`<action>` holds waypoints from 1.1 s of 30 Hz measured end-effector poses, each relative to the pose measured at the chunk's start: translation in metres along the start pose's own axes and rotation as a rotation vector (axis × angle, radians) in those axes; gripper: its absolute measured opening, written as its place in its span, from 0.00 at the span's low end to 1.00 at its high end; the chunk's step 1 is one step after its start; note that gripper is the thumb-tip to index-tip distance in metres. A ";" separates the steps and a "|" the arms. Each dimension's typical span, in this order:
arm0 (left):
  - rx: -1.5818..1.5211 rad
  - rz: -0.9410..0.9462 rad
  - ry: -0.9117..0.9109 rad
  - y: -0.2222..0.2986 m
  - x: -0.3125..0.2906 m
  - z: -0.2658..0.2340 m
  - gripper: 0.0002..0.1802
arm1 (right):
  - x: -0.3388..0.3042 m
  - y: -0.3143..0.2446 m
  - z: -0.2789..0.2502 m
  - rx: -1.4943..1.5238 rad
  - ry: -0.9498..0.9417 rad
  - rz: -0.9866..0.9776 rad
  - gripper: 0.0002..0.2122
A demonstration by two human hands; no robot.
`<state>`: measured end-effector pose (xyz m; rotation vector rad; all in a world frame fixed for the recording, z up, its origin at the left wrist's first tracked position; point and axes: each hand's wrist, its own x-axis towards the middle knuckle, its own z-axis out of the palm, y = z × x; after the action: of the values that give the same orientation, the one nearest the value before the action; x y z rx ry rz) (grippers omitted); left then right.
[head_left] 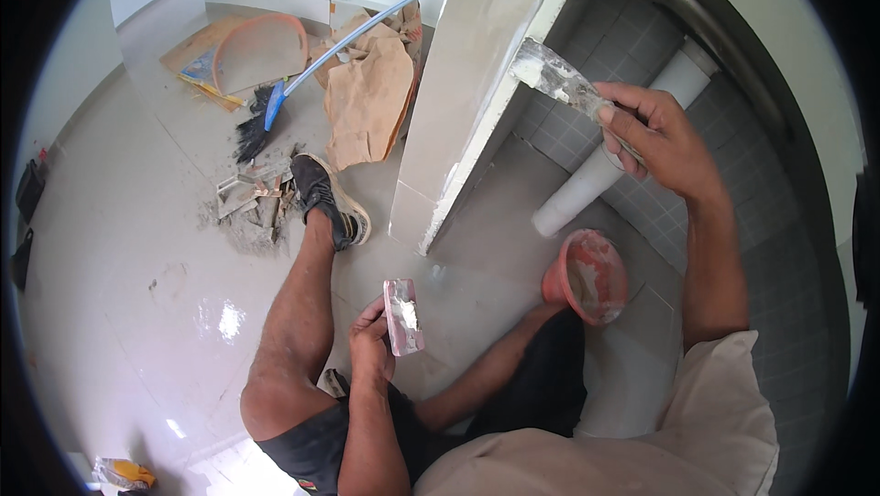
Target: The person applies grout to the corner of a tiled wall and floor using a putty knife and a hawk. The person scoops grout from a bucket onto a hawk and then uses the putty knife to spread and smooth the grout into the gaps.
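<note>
The step in hand looked to be work with white paste on the narrow edge of a tiled partition, right of centre. The right hand held a putty knife out to the right, its thumb and forefinger pinching the knife near the base of the blade and the other fingers curled in behind. The blade's tip lay over that edge, though from overhead I could not be sure whether it pressed on it or stood just off. Nearer and to the left, the left hand pinched a flat pink plate by its left side; the fingers underneath were hidden. As I judged it, the next move called for a flat, steady blade angle at the edge, and for the plate to be kept level so that its load did not slide.

The blade was thin, smeared and crusted with pale residue. The paste on the plate sat as a soft, ragged lump, and the partition's edge was rough and chalky beside its smooth beige tile. To the right, just beyond the knee, a round red bucket leaned over, its inside coated with dried film; past it lay a smooth white pipe. Far left were a bristly black broom head, creased brown paper and gritty, broken rubble on glossy floor tiles.
</note>
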<state>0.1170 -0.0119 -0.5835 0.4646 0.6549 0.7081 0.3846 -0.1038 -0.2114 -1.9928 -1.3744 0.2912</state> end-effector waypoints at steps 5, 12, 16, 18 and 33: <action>0.034 0.008 -0.002 -0.001 0.002 -0.008 0.28 | 0.012 0.004 0.001 -0.028 -0.029 -0.006 0.21; 0.000 -0.007 0.018 0.000 -0.003 -0.003 0.28 | -0.009 -0.001 0.005 0.006 0.051 0.079 0.20; -0.007 0.019 0.017 0.005 -0.004 0.000 0.27 | -0.020 -0.003 0.015 0.004 0.085 -0.016 0.20; -0.017 0.000 -0.013 0.002 -0.002 0.000 0.27 | -0.014 -0.009 0.023 -0.020 0.070 -0.040 0.20; 0.016 0.005 -0.024 -0.005 0.002 -0.007 0.26 | -0.010 0.000 0.061 0.196 0.187 0.051 0.20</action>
<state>0.1157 -0.0129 -0.5918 0.4889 0.6372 0.7014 0.3474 -0.0875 -0.2585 -1.8447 -1.1352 0.2463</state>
